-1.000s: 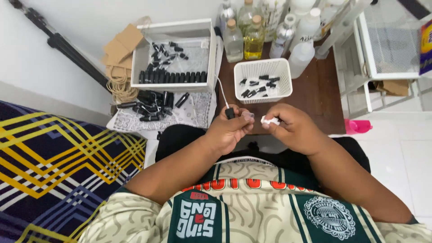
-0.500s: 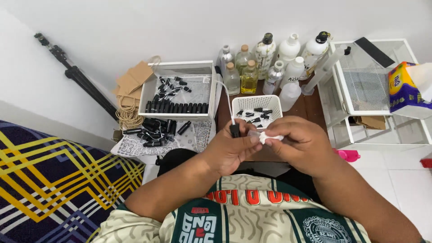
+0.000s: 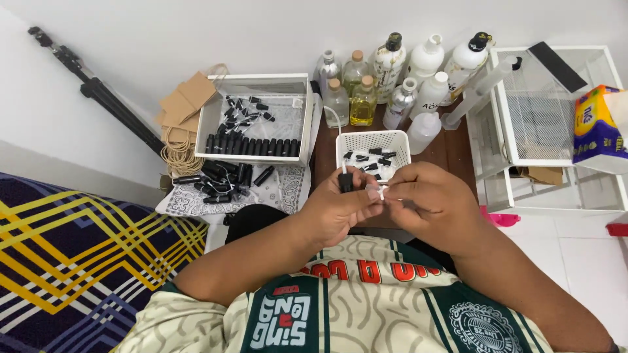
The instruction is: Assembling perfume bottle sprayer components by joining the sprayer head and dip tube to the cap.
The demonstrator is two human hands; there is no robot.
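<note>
Pinching a small black pump cap in your left hand, you press a tiny white piece toward it with your right hand — both closed on their parts, just before the white basket on the desk. Judged light, stiff, slippery plastic — grip the cap's sides, sparing its thin tube.

White wall behind; white tiled floor at right. Dark wooden table against wall, white wire rack just beside it. Patterned blue-and-yellow bedding at left. Black tripod leaning on wall. Even, soft lighting.
</note>
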